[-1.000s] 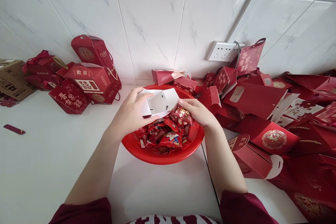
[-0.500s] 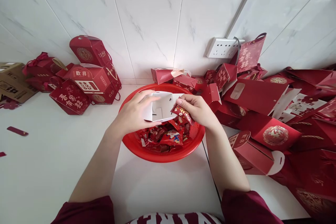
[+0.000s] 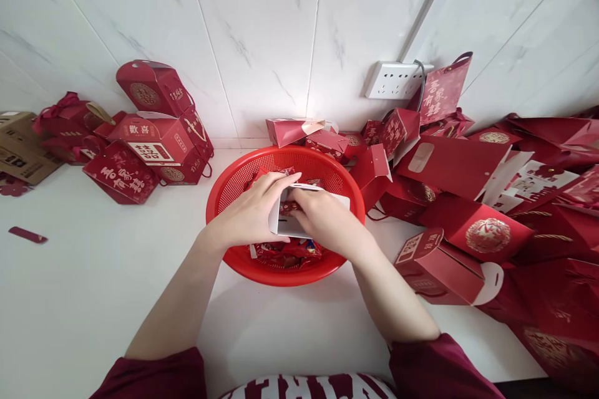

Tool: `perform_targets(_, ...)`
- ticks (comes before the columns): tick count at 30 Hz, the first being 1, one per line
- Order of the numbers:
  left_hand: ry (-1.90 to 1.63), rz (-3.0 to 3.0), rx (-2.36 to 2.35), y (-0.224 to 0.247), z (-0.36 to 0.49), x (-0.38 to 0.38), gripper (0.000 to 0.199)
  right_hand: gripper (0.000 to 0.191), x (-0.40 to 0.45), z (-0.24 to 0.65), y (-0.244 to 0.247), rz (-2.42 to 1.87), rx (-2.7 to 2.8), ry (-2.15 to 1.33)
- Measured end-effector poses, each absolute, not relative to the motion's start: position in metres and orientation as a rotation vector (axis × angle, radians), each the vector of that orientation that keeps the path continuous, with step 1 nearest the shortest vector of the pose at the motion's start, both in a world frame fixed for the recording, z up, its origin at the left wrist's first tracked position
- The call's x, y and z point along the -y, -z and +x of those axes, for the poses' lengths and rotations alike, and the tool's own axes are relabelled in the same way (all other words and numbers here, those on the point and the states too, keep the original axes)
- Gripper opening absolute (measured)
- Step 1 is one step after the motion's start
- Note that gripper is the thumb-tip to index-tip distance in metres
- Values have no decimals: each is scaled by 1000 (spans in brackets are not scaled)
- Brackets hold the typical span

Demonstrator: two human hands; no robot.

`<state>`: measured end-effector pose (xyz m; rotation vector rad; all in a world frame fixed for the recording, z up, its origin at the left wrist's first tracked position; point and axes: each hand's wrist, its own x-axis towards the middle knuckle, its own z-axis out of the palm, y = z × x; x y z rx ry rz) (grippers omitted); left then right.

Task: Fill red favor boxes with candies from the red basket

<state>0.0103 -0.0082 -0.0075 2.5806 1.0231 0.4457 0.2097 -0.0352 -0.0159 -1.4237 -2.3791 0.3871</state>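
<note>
My left hand [image 3: 253, 209] is wrapped round the left side of a small box [image 3: 286, 225] with a white inside, its open top facing me. My right hand [image 3: 325, 218] reaches into the box, its fingers on a red-wrapped sweet [image 3: 287, 207]; the fingertips are partly hidden by the box wall. Both hands are above a round red plastic basket [image 3: 285, 278]. Red packets [image 3: 285, 255] lie in the basket below the box.
Red gift boxes [image 3: 161, 146] are stacked at the back left, beside a brown carton [image 3: 28, 149]. Many more red boxes [image 3: 486, 234] crowd the right side. A white power strip [image 3: 395, 80] is on the tiled wall. A dark red strip [image 3: 28, 235] lies on the left.
My right hand has moved left and into the box, taking the red-wrapped sweet inside. The box sits slightly lower and more to the right, still held by my left hand.
</note>
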Motion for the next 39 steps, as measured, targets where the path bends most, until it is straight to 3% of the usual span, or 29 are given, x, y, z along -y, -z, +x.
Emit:
perform_targets(5, -447, 2630, -1028, 12, 13, 9, 113, 30, 25, 191, 38, -1415, 2591, -135)
perform_targets(11, -431, 2589, -1046, 15, 10, 5, 117, 36, 20, 194, 42, -1519, 2456, -214)
perform_targets(25, -473, 2643, -1013, 10, 17, 11, 79, 28, 25, 206, 31, -1360, 2794, -308)
perform_targets(31, -982, 2539, -1376, -6, 1, 7, 77, 27, 40, 235, -8, -1057, 2091, -504)
perform_targets(39, -1378, 2314, -1859, -11, -44, -10, 66, 28, 14, 262, 1, -1402, 1982, -399)
